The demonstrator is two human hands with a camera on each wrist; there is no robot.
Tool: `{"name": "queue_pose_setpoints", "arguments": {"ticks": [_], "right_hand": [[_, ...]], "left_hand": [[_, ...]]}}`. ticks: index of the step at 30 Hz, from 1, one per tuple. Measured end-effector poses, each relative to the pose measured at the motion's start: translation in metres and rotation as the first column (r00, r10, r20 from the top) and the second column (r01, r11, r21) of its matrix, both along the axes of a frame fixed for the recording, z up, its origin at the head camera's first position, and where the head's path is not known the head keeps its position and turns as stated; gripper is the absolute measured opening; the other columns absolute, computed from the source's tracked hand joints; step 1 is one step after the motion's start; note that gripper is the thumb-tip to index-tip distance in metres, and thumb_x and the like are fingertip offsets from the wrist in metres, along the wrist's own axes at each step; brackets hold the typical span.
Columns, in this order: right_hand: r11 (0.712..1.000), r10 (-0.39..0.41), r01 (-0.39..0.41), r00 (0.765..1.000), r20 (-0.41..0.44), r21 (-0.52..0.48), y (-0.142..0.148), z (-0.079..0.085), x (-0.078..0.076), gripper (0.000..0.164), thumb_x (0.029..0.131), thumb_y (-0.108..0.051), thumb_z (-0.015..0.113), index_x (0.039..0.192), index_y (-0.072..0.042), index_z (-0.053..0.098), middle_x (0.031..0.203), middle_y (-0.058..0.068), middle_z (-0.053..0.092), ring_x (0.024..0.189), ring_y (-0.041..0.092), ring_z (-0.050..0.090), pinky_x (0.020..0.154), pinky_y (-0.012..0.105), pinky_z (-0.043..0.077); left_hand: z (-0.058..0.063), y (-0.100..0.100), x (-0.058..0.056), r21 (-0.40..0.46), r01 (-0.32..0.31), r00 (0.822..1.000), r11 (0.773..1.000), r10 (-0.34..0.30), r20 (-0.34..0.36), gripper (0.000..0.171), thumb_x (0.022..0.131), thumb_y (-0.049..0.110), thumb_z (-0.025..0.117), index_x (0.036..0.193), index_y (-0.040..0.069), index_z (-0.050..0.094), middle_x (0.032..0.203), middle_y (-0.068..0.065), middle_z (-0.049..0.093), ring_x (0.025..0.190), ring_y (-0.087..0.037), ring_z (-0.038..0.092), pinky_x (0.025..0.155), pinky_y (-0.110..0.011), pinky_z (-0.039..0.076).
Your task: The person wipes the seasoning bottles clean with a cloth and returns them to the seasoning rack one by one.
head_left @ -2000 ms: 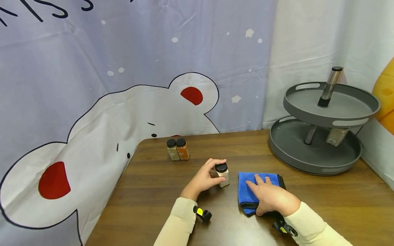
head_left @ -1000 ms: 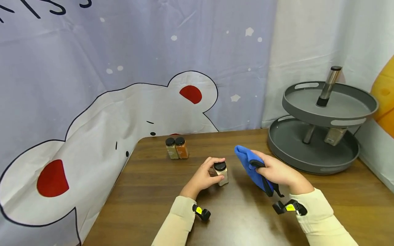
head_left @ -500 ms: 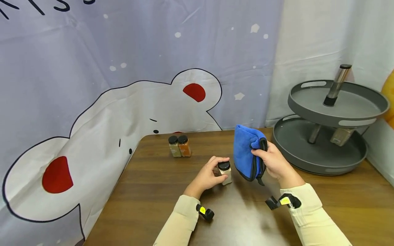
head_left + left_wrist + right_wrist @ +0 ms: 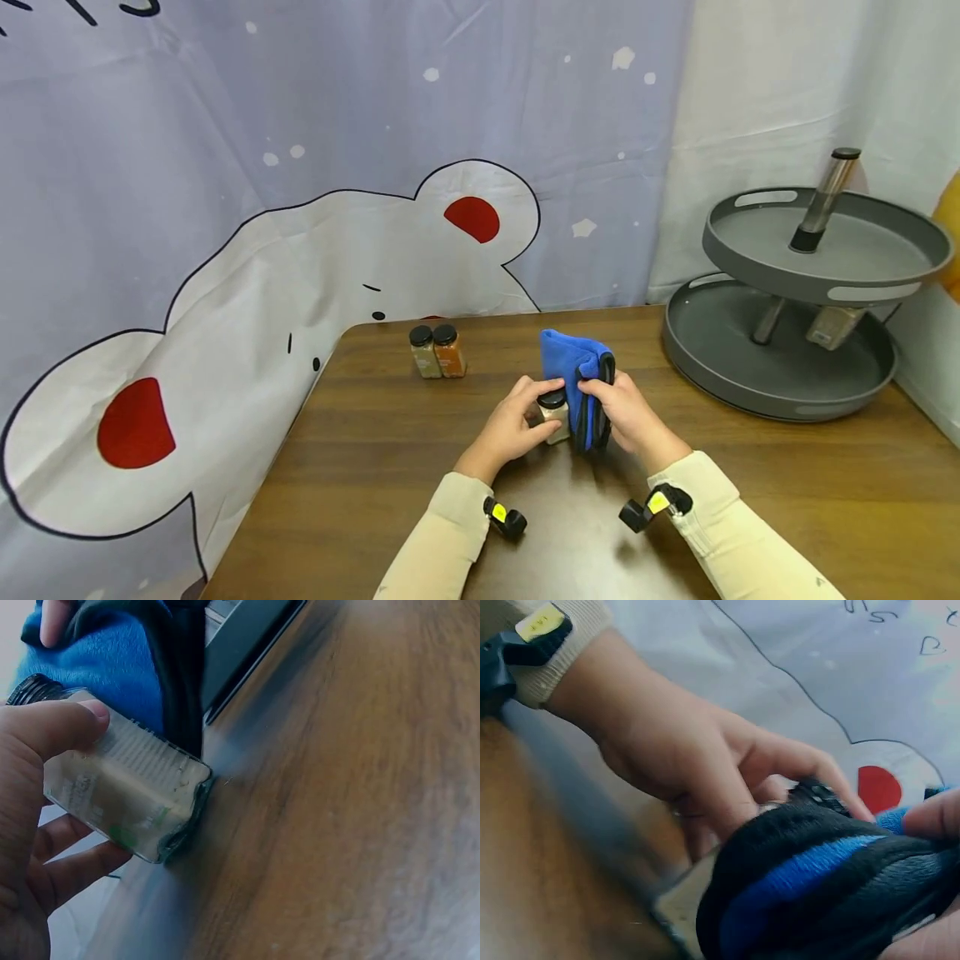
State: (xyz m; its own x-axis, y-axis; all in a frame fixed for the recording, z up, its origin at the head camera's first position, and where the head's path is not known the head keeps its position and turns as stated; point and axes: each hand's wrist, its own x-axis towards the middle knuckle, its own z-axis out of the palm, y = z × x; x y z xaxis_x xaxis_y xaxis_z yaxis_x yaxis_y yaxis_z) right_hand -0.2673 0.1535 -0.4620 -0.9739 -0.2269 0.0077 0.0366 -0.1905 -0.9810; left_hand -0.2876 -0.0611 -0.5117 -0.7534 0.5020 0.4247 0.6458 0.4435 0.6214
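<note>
My left hand (image 4: 510,425) grips a small square glass spice jar (image 4: 135,787) with a black lid (image 4: 552,398) and pale contents, standing on the wooden table. In the left wrist view the thumb lies across the jar's upper side and other fingers show behind it. A folded blue cloth (image 4: 566,358) with black edging is in my right hand (image 4: 633,417), thumb on the near side. The cloth stands upright right at the jar's right side. The right wrist view shows the black edging (image 4: 780,862) close up, with the jar partly hidden behind it.
Two more spice jars, one green (image 4: 426,358) and one orange (image 4: 450,357), stand at the back left of the table (image 4: 360,467). A grey two-tier round tray (image 4: 780,400) stands at the right, with a jar (image 4: 832,327) on its lower tier. A printed curtain (image 4: 337,250) hangs behind.
The right hand, first resting on the flat cloth on the table, has picked it up and brought it left against the jar. The left hand has kept its hold on the jar.
</note>
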Motion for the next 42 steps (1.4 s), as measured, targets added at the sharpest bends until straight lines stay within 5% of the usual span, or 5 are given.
{"name": "queue_pose_setpoints", "arguments": {"ticks": [6,16,24,32,42], "right_hand": [[0.997,0.016,-0.022,0.997,0.076,0.074,-0.002,-0.004,0.002,0.025,0.098,-0.006,0.05,0.115,0.009,0.059,0.088,-0.002,0.069,0.082,0.012,0.065,0.077,0.028,0.053],[0.997,-0.073,0.073,0.997,-0.006,-0.004,-0.004,0.014,0.008,0.031,0.097,-0.007,0.052,0.124,0.01,0.049,0.1,0.001,0.064,0.09,0.012,0.063,0.081,0.028,0.052],[0.972,-0.109,0.094,0.992,0.059,0.214,-0.011,0.001,0.006,0.035,0.09,-0.006,0.057,0.12,0.011,0.055,0.093,0.006,0.066,0.08,0.015,0.063,0.072,0.03,0.053],[0.989,-0.143,0.142,0.99,0.018,0.044,-0.004,0.012,0.006,0.042,0.094,-0.008,0.058,0.13,0.011,0.047,0.107,0.005,0.063,0.091,0.012,0.062,0.082,0.028,0.053],[0.98,-0.159,0.15,0.985,0.06,0.133,-0.008,0.001,0.006,0.033,0.087,-0.005,0.057,0.117,0.009,0.054,0.095,0.004,0.063,0.081,0.015,0.06,0.072,0.03,0.052]], "left_hand": [[-0.003,0.0,0.0,0.02,-0.009,1.0,1.0,0.01,-0.027,0.063,0.09,0.018,0.079,0.147,0.025,0.053,0.112,-0.003,0.054,0.083,-0.012,0.055,0.07,-0.02,0.051],[-0.003,0.001,-0.001,0.028,0.009,1.0,1.0,-0.009,0.005,0.064,0.09,0.016,0.078,0.148,0.022,0.051,0.114,-0.003,0.054,0.097,-0.014,0.058,0.083,-0.024,0.054],[-0.003,0.0,-0.003,0.069,0.033,0.999,0.997,-0.033,0.0,0.064,0.09,0.015,0.079,0.148,0.022,0.053,0.114,-0.004,0.055,0.097,-0.014,0.058,0.082,-0.024,0.056],[-0.005,-0.001,-0.002,0.08,0.037,0.999,0.996,-0.038,0.014,0.064,0.089,0.014,0.08,0.147,0.021,0.055,0.113,-0.004,0.055,0.1,-0.014,0.058,0.084,-0.024,0.055],[-0.005,0.001,-0.002,0.078,0.026,1.0,0.997,-0.025,-0.014,0.063,0.088,0.015,0.08,0.146,0.02,0.055,0.112,-0.004,0.056,0.095,-0.015,0.058,0.081,-0.024,0.055]]}}
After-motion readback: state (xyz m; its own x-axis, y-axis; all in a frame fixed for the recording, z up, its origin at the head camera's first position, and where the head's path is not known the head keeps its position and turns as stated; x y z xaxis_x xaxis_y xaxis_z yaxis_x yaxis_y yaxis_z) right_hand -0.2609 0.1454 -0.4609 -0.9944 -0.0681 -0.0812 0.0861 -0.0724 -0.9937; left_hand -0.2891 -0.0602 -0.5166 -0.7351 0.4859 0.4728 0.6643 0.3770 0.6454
